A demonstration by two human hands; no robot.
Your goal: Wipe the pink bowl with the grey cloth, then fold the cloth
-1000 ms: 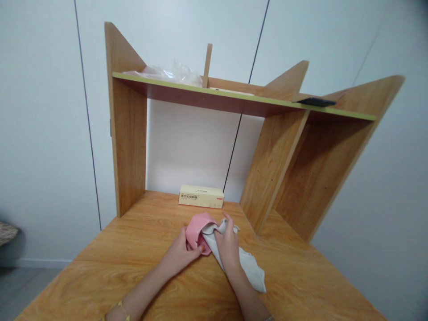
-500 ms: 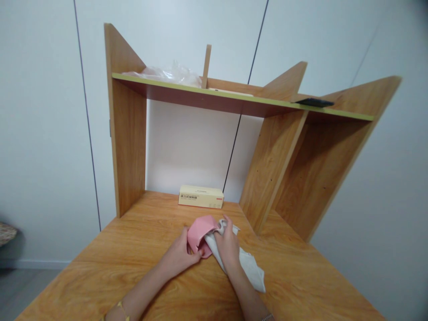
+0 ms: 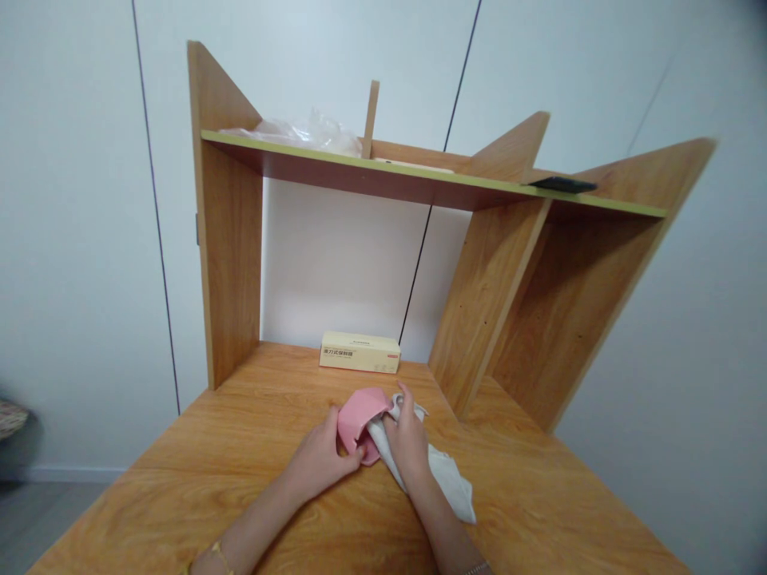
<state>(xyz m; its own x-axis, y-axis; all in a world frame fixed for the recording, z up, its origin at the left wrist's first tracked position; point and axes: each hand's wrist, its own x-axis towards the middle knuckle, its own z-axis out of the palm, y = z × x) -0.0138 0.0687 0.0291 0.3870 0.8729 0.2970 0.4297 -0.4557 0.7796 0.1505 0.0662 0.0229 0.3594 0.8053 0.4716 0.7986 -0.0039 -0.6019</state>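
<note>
A pink faceted bowl-like container (image 3: 362, 412) is tilted on its side above the desk, its opening turned toward the right and toward me. My left hand (image 3: 327, 457) grips it from the left, thumb at the lower rim. My right hand (image 3: 408, 438) is closed on a pale grey-white cloth (image 3: 451, 484), and part of that cloth is bunched at the container's opening. The cloth's loose end hangs down to the right, under my right wrist, onto the desk. My right fingertips are partly hidden by cloth.
A cream box (image 3: 360, 353) with printed lettering stands at the back of the wooden desk (image 3: 252, 431). Upright wooden panels (image 3: 488, 307) carry a shelf (image 3: 365, 170) above, holding a clear plastic bag (image 3: 311, 134) and a dark flat object (image 3: 563, 184).
Both hands stay almost in place. The pink container has shifted very slightly to the right and down; the cloth is still in my right hand.
</note>
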